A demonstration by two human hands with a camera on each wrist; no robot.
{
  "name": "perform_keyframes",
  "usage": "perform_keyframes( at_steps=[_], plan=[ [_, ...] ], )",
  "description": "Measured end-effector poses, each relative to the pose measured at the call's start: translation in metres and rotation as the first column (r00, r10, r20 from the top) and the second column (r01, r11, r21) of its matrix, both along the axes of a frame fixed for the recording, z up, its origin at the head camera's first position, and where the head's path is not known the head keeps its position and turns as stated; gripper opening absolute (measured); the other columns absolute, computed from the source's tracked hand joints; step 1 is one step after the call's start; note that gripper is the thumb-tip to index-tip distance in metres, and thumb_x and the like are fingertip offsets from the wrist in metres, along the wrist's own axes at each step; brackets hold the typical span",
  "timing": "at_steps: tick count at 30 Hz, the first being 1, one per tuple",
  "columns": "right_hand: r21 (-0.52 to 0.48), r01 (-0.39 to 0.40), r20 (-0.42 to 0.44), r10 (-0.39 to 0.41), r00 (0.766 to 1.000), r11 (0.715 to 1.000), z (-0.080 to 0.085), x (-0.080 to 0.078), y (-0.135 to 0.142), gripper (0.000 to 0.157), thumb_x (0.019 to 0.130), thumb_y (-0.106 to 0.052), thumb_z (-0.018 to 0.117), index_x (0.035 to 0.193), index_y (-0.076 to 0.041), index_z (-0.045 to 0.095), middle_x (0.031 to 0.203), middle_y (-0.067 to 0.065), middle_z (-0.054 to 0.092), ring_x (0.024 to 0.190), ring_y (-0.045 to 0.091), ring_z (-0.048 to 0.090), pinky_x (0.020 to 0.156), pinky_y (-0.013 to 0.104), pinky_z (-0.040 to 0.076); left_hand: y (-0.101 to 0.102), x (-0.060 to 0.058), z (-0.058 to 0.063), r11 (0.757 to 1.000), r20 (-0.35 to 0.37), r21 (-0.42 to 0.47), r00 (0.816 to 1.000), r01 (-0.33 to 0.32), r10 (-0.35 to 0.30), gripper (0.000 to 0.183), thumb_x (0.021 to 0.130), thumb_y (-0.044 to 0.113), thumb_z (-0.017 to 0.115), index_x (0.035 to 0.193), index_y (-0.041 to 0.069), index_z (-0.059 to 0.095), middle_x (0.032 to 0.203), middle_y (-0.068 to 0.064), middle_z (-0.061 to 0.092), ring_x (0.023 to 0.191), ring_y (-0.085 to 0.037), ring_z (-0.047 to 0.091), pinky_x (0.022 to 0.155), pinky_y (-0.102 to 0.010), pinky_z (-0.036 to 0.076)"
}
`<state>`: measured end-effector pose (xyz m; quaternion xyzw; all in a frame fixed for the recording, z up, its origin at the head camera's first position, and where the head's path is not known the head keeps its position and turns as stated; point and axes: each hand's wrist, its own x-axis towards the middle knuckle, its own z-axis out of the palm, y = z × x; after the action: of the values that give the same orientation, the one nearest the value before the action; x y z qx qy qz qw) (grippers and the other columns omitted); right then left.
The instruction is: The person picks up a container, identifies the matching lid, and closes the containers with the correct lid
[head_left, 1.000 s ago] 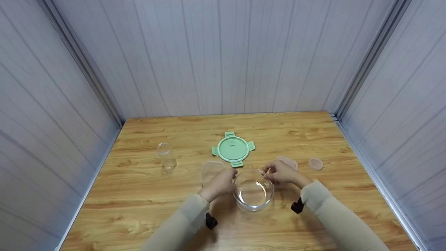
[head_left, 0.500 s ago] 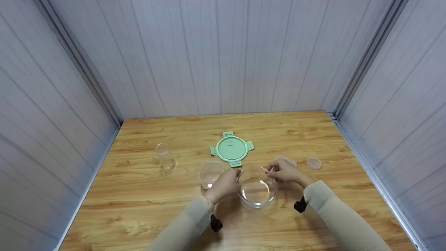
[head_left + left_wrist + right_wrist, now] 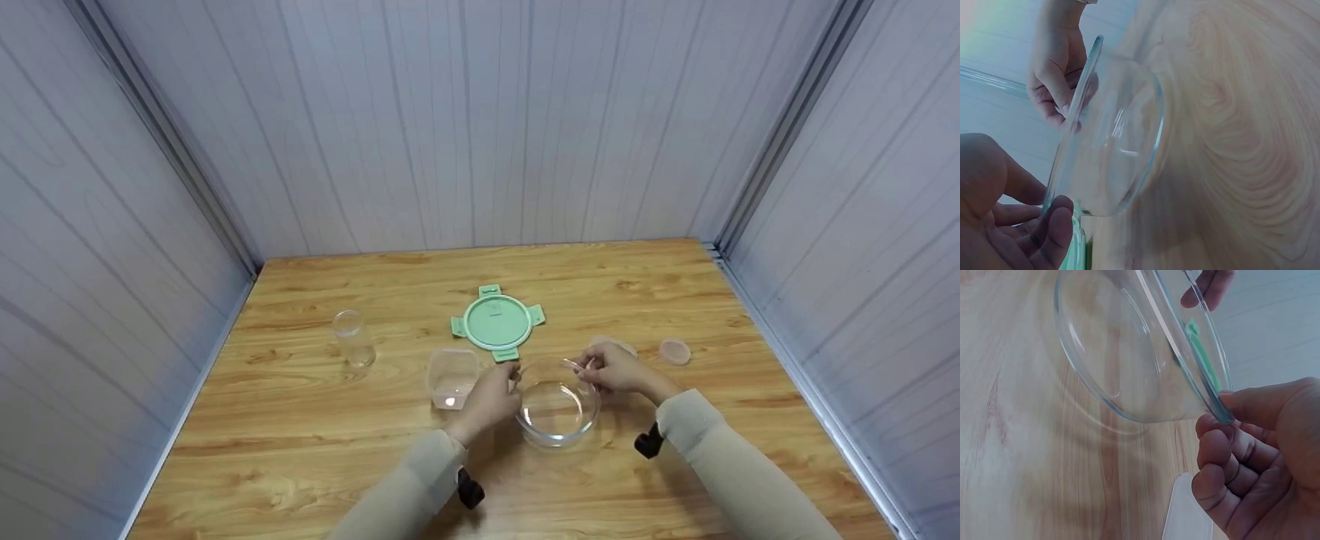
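Observation:
A round, clear glass bowl (image 3: 556,420) is between both hands in front of the person. The left hand (image 3: 489,401) pinches its rim on the left side, thumb and fingers at the edge in the left wrist view. On the opposite side the right hand (image 3: 616,369) pinches the rim; the right wrist view shows the thumb on one face of the glass (image 3: 1112,377) and curled fingers (image 3: 1216,450) beneath. Just beyond the bowl lies a round green lid (image 3: 498,322) with several flap clips spread out. Left of the left hand stands a clear square container (image 3: 452,379).
A clear glass cup (image 3: 354,339) stands on the left of the wooden table (image 3: 285,450). On the right lie a small round translucent lid (image 3: 675,352) and another translucent lid (image 3: 613,345), partly hidden behind the right hand. Pale panel walls enclose the back and sides.
Both hands have shifted the bowl slightly to the right, keeping hold of its rim. More of the square container shows beside the left hand.

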<state>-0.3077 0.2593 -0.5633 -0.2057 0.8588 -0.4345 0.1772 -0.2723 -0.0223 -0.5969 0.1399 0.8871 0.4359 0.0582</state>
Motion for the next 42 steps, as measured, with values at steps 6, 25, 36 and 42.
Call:
perform_keyframes(
  at_steps=[6,25,36,42],
  plan=[
    [0.000,0.012,0.036,-0.012,0.999,1.000,-0.001,0.001,-0.001,0.012,0.104,-0.003,0.067,0.107,0.009,0.069,0.074,0.011,0.069,0.054,0.002,0.056,0.050,0.016,0.046,0.000,0.017,0.015,0.996,0.020,0.089,1.000,0.015,-0.017,0.051,0.101,0.005,0.061,0.148,-0.012,0.052,0.129,-0.028,0.071,0.126,-0.044,0.067,0.112,-0.059,0.055],
    [0.014,-0.028,0.135,0.026,0.990,1.000,0.011,-0.001,-0.001,0.013,0.104,-0.004,0.066,0.109,0.008,0.065,0.069,0.001,0.065,0.052,0.006,0.058,0.048,0.019,0.048,-0.005,0.019,0.002,0.894,0.325,0.442,0.942,-0.076,-0.080,0.043,0.110,0.004,0.053,0.152,-0.006,0.050,0.159,-0.025,0.053,0.084,-0.021,0.069,0.057,-0.030,0.062],
    [0.096,-0.053,0.144,0.039,0.989,0.994,0.024,-0.021,0.003,0.021,0.105,-0.019,0.071,0.114,0.000,0.070,0.081,0.003,0.069,0.063,0.011,0.063,0.058,0.024,0.054,-0.004,0.017,0.001,0.884,0.385,0.451,0.920,-0.120,-0.071,0.044,0.109,0.006,0.054,0.151,-0.004,0.052,0.161,-0.025,0.052,0.089,-0.017,0.070,0.055,-0.023,0.059],
    [0.063,-0.031,0.114,0.024,0.993,0.998,0.035,-0.034,0.002,0.023,0.105,-0.019,0.072,0.114,0.001,0.067,0.087,0.011,0.072,0.068,0.013,0.066,0.063,0.025,0.058,-0.003,0.021,0.001,0.855,0.406,0.496,0.911,-0.151,-0.074,0.046,0.108,0.003,0.054,0.152,-0.008,0.049,0.158,-0.028,0.054,0.061,-0.010,0.062,0.050,-0.021,0.055]
  ],
)
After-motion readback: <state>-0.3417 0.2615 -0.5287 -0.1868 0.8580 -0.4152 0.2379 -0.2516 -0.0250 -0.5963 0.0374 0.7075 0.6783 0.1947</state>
